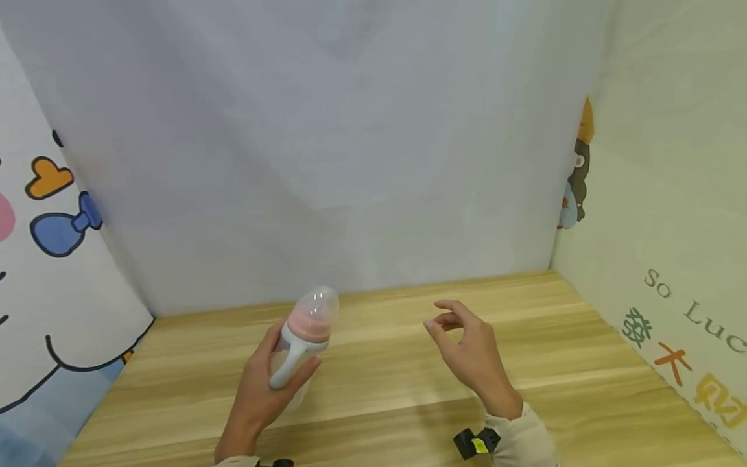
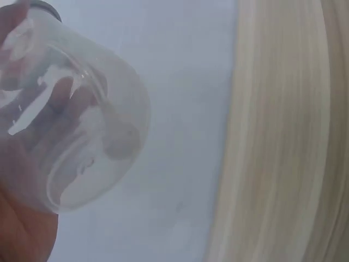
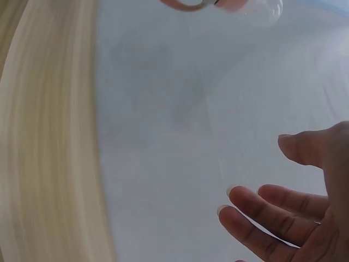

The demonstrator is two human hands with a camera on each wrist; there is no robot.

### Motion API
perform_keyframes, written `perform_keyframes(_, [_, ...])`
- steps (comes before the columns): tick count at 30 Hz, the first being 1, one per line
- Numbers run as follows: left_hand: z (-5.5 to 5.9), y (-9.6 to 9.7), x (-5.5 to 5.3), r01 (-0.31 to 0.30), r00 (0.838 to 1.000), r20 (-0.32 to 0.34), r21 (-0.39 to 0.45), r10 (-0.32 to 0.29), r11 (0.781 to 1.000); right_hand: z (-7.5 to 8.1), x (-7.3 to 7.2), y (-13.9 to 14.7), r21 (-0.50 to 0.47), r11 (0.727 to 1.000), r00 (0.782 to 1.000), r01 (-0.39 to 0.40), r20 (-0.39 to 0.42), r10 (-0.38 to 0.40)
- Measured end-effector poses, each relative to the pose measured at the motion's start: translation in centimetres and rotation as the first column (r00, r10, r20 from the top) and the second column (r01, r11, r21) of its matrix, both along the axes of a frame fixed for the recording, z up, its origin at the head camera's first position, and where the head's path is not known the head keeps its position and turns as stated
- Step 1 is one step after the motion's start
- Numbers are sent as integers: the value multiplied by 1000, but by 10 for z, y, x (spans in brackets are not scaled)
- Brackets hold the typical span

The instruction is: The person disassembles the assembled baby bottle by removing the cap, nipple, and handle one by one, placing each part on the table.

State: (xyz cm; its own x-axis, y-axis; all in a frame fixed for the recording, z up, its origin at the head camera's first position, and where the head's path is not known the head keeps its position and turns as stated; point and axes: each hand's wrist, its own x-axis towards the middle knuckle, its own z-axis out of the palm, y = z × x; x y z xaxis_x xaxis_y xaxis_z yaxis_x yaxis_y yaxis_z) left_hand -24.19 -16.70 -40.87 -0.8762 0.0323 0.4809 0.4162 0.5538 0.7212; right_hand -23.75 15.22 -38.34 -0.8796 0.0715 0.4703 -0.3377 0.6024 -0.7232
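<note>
1. Pale grey cloth backdrop [image 1: 373,149] behind the bottle [image 1: 309,337]; wood-grain table [image 1: 373,389] below it.
2. Far left of bottle: white cartoon-print panel [image 1: 76,285], blue bow and orange heart on it.
3. Just left of and around bottle: left hand [image 1: 259,392], clamped on the clear body below the collar; its fingers show through the wall in the left wrist view.
4. Bottle itself: in the left hand, held up off the table, tilted, top end up. Pink collar [image 1: 309,324], clear domed cap [image 1: 321,299], pale handle [image 1: 288,368] facing the wearer. No liquid made out inside.
5. Handling, judged: likely light, stiff-walled, smooth so could slip; cap looks thin, may dent or pop off. Best hold: body below collar, or handle; avoid squeezing cap.
6. Right of bottle, well apart: right hand [image 1: 469,353], empty, thumb and fingers loosely curved, touching nothing. Hands apart from each other.
7. Far right of bottle: cream panel [image 1: 659,194] with printed lettering.
</note>
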Motion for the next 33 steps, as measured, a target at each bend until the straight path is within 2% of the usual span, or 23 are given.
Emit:
perform_keyframes(4, [3,18,3,14,1000,3,-47,-14,999,10,2,-14,-40,999,998,-36,-48,34])
perform_keyframes(7, [0,37,6,70,997,26,-69,-68,995,16,3,-22,-99,994,993,-56,-106,45])
perform_keyframes(12, [-3,67,11,140,990,39,-150,-136,979,26,7,-35,-156,984,976,-85,-210,51])
perform_keyframes(14, [-2,75,13,152,988,40,-194,-147,969,28,9,-39,-162,983,974,-82,-223,45])
perform_keyframes(18, [-2,84,16,156,987,1,-272,-161,950,24,8,-45,-182,981,979,-65,-204,27])
perform_keyframes(21, [-3,89,17,135,987,-45,-323,-157,937,20,7,-49,-217,975,986,-45,-168,8])
perform_keyframes(28, [-6,100,21,140,977,-106,-340,-186,930,13,6,-54,-303,952,993,48,-86,-77])
perform_keyframes(33, [-6,104,22,93,975,-153,-363,-158,927,12,4,-55,-321,942,989,100,-72,-130])
